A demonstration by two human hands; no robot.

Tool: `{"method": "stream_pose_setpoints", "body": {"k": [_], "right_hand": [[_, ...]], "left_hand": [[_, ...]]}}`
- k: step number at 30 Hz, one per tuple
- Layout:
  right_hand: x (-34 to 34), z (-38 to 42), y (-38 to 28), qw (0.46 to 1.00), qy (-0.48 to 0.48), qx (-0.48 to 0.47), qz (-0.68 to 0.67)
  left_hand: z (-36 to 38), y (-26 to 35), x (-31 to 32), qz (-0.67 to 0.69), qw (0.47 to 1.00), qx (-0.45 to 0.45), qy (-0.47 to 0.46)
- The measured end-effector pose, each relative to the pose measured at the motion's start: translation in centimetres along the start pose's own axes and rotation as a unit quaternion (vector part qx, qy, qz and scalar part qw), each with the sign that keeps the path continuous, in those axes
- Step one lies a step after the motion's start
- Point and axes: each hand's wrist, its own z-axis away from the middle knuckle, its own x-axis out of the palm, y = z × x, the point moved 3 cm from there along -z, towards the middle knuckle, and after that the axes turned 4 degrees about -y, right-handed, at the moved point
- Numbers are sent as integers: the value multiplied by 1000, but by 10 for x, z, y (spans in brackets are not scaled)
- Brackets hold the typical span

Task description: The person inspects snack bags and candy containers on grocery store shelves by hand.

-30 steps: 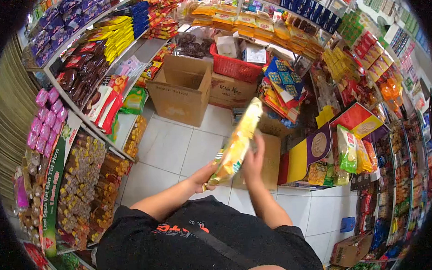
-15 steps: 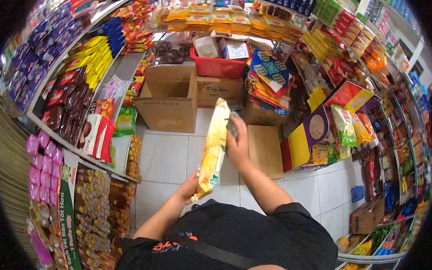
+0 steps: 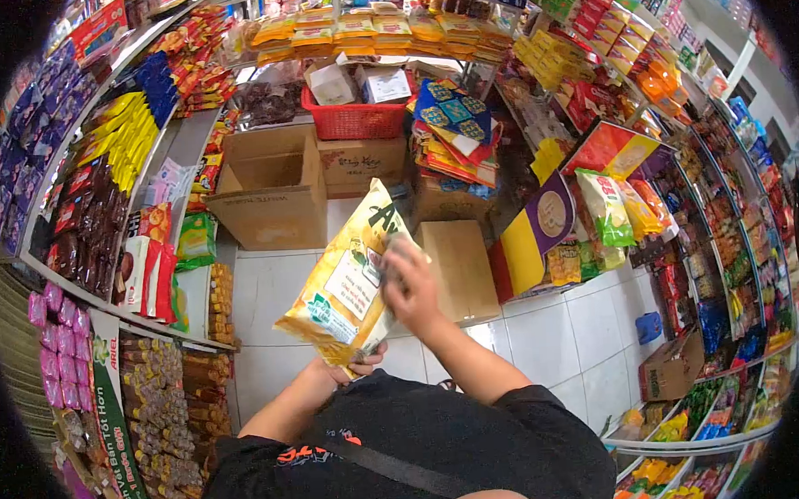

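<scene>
Large yellow plastic snack bag (image 3: 347, 283) with green-and-white label, sealed, tilted diagonally, printed face up, held above white-tiled floor

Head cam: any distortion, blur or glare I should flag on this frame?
Head view: strong fisheye, shelves bow around a black vignette; lighting bright and even, with soft shadows on the floor tiles. The yellow snack bag is sharp, its print legible; right hand on its upper edge is slightly soft, left hand grips its bottom. Mild sheen on the wrappers, no blown glare.
</scene>
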Motion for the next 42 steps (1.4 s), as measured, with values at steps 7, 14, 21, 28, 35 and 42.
{"method": "stream_pose_setpoints", "body": {"k": [7, 14, 21, 28, 35, 42], "right_hand": [[-71, 46, 61, 987, 101, 122, -12], [-104, 100, 30, 997, 10, 21, -71], [-221, 116, 106, 946, 255, 183, 83], [-262, 167, 90, 971, 168, 168, 26], [-270, 183, 66, 977, 136, 153, 64], [-328, 237, 118, 825, 411, 319, 221]], "left_hand": [[-66, -31, 24, -166, 983, 42, 59], [-129, -57, 4, -68, 989, 75, 109], [-207, -128, -18, -37, 991, -130, 5], [-265, -164, -25, -54, 984, -100, 138], [-282, -162, -23, 1, 971, -192, 143], [-277, -191, -15, -81, 891, -419, 154]]}}
